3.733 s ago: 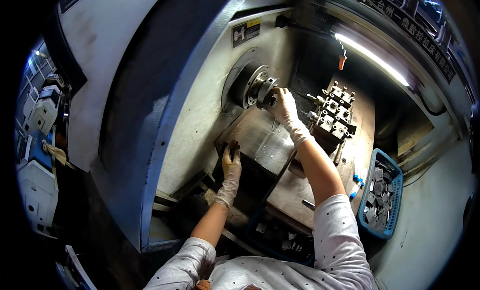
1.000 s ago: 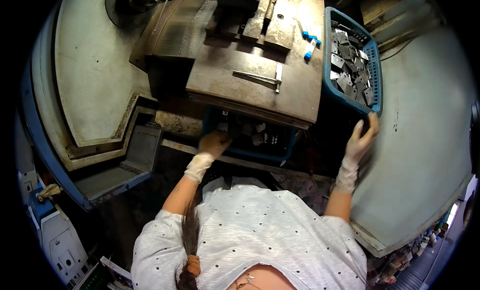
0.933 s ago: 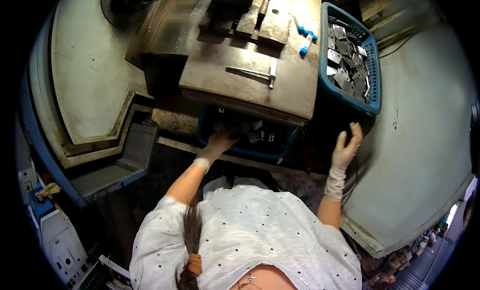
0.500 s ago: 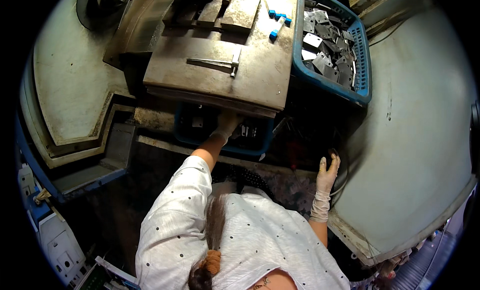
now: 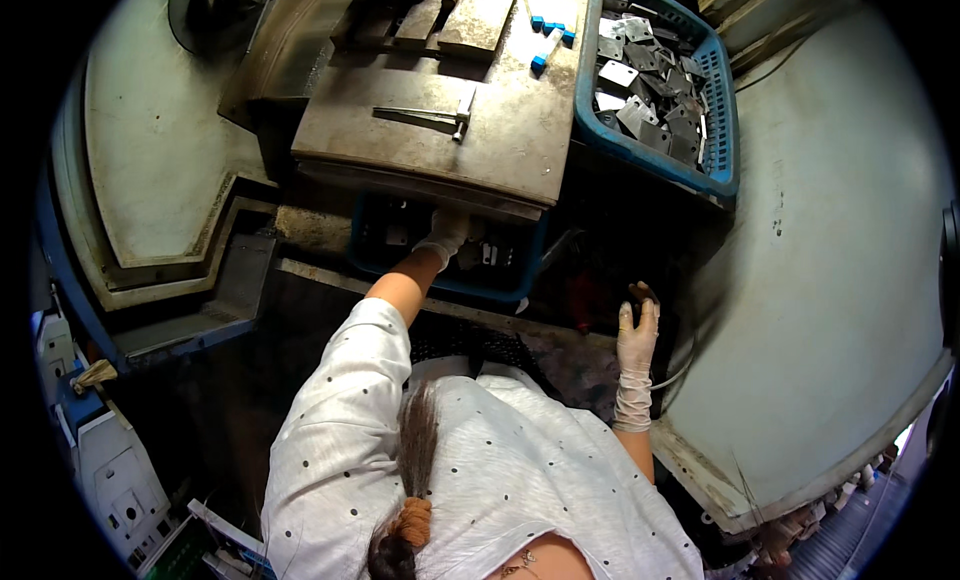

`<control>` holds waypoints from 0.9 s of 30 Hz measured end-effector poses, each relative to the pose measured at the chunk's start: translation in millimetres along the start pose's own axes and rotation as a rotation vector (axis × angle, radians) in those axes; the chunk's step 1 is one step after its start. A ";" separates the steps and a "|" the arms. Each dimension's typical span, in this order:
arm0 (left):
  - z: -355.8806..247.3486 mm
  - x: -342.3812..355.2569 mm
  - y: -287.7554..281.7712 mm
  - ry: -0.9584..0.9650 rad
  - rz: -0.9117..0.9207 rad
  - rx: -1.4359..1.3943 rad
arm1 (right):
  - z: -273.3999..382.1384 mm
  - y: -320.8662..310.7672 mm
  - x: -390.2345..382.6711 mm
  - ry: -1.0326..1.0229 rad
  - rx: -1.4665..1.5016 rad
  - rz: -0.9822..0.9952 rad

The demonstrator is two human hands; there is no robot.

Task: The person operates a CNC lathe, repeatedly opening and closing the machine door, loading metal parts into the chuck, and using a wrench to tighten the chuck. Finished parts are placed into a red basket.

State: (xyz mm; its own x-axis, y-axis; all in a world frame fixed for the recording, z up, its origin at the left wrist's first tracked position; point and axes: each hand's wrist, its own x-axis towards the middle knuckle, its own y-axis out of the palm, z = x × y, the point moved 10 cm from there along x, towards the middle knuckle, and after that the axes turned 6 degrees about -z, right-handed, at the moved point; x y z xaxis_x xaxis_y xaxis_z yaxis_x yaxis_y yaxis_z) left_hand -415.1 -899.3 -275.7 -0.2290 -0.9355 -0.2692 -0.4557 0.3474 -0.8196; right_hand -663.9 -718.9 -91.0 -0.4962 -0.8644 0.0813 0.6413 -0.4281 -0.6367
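My left hand (image 5: pixel 446 238), in a pale glove, reaches into a dark blue basket (image 5: pixel 516 292) under the steel plate (image 5: pixel 510 160); metal pieces show around it, and its fingers are hidden. My right hand (image 5: pixel 637 335), also gloved, is raised at the right below the plate, fingers apart and slightly bent, with dark fingertips. On the plate lie a steel T-shaped tool (image 5: pixel 463 115) and several small blue-ended items (image 5: pixel 540 62). A blue basket (image 5: pixel 720 190) heaped with flat grey metal plates (image 5: pixel 640 120) sits to the plate's right.
The chuck (image 5: pixel 215 10) is at the upper left, beside a pale machine wall (image 5: pixel 140 140). A curved pale panel (image 5: pixel 830 230) bounds the right, with a thin hose behind my right hand. More white and blue machinery (image 5: pixel 115 470) shows at the far left.
My left hand has left the chuck area and reached deep into the lower basket. My right hand has dropped from the chuck to below the right basket. The view has tilted down.
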 end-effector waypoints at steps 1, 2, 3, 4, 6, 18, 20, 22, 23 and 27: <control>1.6 -1.5 -2.5 -0.004 -0.012 0.012 | -2.6 3.3 -2.2 -0.009 -0.003 0.014; 4.8 -3.2 -5.1 -0.008 -0.025 0.024 | -4.5 8.2 -2.3 -0.021 -0.004 0.028; 7.4 -6.9 -9.3 0.049 -0.127 0.083 | -7.8 19.3 -3.9 0.008 0.051 0.058; 10.2 -6.6 -10.5 0.112 -0.242 0.139 | -1.2 27.1 -1.8 -0.030 0.037 0.070; 6.1 -1.5 -13.7 0.251 -0.384 0.225 | 13.5 41.5 -0.3 -0.090 -0.004 0.082; -21.8 -39.6 -77.8 0.290 0.035 0.002 | 16.1 85.9 -17.9 0.072 0.026 0.255; -2.3 -50.8 -71.4 0.206 0.102 -0.183 | 34.5 128.8 -26.3 0.194 0.237 0.415; 14.7 -78.0 -77.2 0.001 0.195 -0.635 | 73.4 170.8 -30.7 0.215 0.501 0.520; 19.0 -96.1 -86.4 -0.110 0.233 -0.865 | 91.4 193.3 -34.4 0.268 0.633 0.614; 30.2 -140.3 -175.0 -0.158 0.043 -0.943 | 163.6 254.6 -42.3 0.353 0.808 0.826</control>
State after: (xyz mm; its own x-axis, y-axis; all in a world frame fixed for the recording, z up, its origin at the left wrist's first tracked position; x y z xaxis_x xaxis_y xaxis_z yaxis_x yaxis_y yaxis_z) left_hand -277.2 -830.8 -109.8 -0.1739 -0.8947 -0.4114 -0.9707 0.2260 -0.0811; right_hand -383.9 -834.5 -131.2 0.1844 -0.8896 -0.4179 0.9588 0.0692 0.2757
